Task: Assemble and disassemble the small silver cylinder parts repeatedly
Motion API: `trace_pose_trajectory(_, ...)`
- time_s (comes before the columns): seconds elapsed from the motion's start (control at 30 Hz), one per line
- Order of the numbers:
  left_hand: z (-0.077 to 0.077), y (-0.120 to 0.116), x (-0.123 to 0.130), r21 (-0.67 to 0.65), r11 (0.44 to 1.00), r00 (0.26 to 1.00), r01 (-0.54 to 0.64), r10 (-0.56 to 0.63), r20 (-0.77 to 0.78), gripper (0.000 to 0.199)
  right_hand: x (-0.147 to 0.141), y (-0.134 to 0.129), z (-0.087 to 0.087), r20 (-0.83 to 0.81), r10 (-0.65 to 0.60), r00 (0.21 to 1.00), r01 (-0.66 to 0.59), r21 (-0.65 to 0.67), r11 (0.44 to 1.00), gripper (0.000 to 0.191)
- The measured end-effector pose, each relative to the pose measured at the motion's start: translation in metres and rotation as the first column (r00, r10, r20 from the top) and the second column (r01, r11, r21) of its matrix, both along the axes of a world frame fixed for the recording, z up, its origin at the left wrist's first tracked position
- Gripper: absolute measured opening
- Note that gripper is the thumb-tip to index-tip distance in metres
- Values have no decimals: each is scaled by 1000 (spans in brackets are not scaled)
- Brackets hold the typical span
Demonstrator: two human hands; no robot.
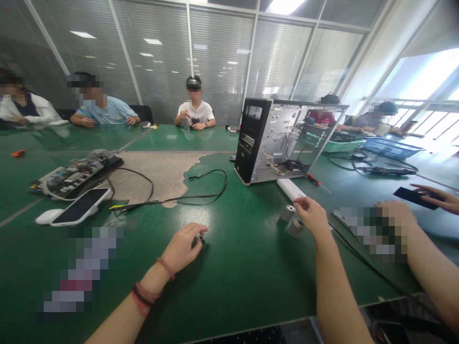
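My left hand [183, 246], with bands around the wrist, is low over the green table. Its fingers curve forward with a gap between thumb and fingertips, and I see nothing in them. My right hand [312, 216] is bent into a pinch at the near end of a long white block [289, 190]; whatever its fingertips hold is hidden. Just left of that hand stand two small cylinders, one silver with dark marks on its top [287, 213] and one duller [296, 228]. Behind them stands an opened black computer case [247, 143], its side panel off.
A circuit board assembly [79, 174], a white phone [81, 208] and a black cable [215, 193] lie at left. A red screwdriver [314, 180] lies by the case. At right, a co-worker's hand holds a dark phone [412, 197]; baskets [390, 147] stand beyond. Several people sit around.
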State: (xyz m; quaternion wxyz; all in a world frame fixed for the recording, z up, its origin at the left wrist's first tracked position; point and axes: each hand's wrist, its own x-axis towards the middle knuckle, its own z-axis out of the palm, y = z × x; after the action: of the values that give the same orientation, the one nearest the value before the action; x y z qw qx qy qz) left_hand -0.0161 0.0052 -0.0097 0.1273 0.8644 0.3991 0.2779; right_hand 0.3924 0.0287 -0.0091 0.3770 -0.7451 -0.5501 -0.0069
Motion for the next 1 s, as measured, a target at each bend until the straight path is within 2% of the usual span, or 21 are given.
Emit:
trace_pose_trajectory(0.1,2,0,0,-3,1000,1000,-10,10,-13,26,9,1,-6,-19,17,1000,-19,-116,993,20)
trace_pose_trajectory(0.17,2,0,1,0,1000,1000,-9,9,-18,24,11,2,-7,-29,40,999,-44,-143,989,21)
trace_pose_trajectory(0.47,5,0,1,7,1000,1000,-4,4,-26,22,6,2,-10,-11,72,997,-73,-107,992,24)
trace_pose_trajectory(0.67,6,0,1,5,1000,999,-13,13,-38,22,13,0,-9,-78,84,993,-94,-135,986,33)
trace_pose_trajectory(0.87,6,0,0,6,1000,999,-12,13,-49,23,21,-31,-3,-87,42,995,-39,38,999,43)
trace_pose_trajectory(1.0,7,-2,2,9,1000,998,3,-3,-58,22,8,-56,-11,-141,140,980,-143,-6,990,47)
